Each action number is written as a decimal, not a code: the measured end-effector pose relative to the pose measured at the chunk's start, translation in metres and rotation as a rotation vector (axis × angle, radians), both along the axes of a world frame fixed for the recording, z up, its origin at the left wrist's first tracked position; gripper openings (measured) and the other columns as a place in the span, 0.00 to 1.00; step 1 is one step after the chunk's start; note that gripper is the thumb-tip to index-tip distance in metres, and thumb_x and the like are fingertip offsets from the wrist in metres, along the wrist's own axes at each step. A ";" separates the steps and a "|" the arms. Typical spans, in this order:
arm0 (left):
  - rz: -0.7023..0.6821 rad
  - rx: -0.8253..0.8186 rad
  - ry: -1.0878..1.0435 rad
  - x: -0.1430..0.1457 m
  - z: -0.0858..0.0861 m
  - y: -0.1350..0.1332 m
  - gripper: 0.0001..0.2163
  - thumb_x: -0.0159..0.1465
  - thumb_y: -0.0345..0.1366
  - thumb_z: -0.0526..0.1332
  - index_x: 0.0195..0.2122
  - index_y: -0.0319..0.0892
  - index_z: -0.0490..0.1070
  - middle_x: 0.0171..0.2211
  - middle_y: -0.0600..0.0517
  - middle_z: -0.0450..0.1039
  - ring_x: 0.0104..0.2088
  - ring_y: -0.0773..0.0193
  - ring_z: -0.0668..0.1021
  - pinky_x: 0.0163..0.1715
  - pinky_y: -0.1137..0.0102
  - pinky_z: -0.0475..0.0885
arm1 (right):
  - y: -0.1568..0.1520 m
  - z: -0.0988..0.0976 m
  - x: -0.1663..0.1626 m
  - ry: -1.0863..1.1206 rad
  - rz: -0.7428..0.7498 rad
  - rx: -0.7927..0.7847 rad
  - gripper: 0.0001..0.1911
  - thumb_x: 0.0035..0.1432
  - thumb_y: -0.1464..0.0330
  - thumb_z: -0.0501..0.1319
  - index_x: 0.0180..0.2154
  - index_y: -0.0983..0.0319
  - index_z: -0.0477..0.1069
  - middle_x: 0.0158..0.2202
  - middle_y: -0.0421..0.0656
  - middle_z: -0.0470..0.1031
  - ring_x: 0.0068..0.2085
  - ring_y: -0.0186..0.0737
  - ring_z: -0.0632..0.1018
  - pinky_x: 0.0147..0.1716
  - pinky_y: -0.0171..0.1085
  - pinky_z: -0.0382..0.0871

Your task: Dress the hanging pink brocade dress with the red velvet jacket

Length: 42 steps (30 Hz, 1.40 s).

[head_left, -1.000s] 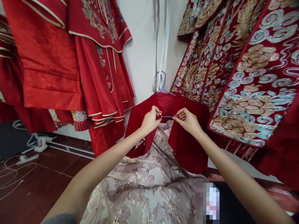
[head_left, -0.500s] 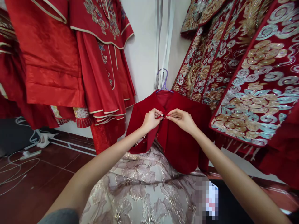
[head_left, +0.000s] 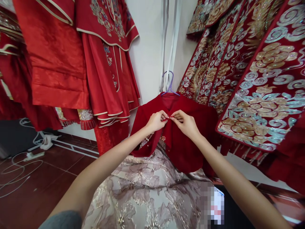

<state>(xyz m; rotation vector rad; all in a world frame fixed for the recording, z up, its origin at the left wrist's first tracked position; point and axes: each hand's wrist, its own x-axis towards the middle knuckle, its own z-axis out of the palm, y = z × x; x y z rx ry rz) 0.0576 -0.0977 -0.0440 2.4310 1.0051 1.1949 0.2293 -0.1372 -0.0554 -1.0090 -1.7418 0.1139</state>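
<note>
A dark red cropped jacket (head_left: 190,149) hangs by its neck on a purple hanger (head_left: 171,79) in front of me. At the upper front opening, my left hand (head_left: 157,121) is closed in a pinch on one edge. My right hand (head_left: 186,122) pinches the facing edge, its fingertips meeting those of the left. Whatever small fastening lies between the fingertips is mostly hidden. Below the hands the jacket's fronts part, and a small gold-coloured ornament (head_left: 162,138) shows on the edge. Beaded decoration (head_left: 145,140) lies by the sleeve on the left.
Pale floral fabric (head_left: 140,190) with a metallic sheen spreads below the jacket. Red garments (head_left: 59,73) hang at left, and heavily embroidered ones (head_left: 259,105) at right. White metal poles (head_left: 166,41) stand behind the hanger. Cables (head_left: 21,165) lie on the tiled floor.
The view has shifted slightly, so the surroundings sit a little further right. Both hands keep pinching at the front opening, and the gold-coloured ornament beneath them shows more clearly.
</note>
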 end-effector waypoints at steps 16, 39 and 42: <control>0.129 0.157 0.171 0.009 0.023 -0.020 0.11 0.61 0.41 0.55 0.30 0.41 0.73 0.29 0.50 0.77 0.30 0.62 0.78 0.33 0.70 0.70 | -0.002 0.004 0.009 -0.005 0.022 -0.003 0.07 0.57 0.67 0.58 0.39 0.59 0.70 0.38 0.42 0.77 0.40 0.39 0.79 0.38 0.38 0.76; 0.005 0.237 0.235 0.008 0.027 0.001 0.01 0.54 0.31 0.61 0.28 0.42 0.72 0.24 0.54 0.73 0.26 0.66 0.73 0.29 0.73 0.64 | 0.002 0.006 0.000 0.108 -0.028 0.008 0.20 0.48 0.63 0.65 0.43 0.60 0.63 0.32 0.41 0.74 0.35 0.39 0.78 0.34 0.38 0.76; -0.016 0.255 0.273 0.009 0.029 0.002 0.02 0.54 0.30 0.60 0.27 0.42 0.72 0.24 0.54 0.73 0.26 0.66 0.72 0.29 0.73 0.62 | 0.008 0.002 -0.002 0.095 -0.010 0.033 0.20 0.48 0.66 0.64 0.44 0.60 0.62 0.32 0.40 0.72 0.34 0.37 0.77 0.36 0.38 0.75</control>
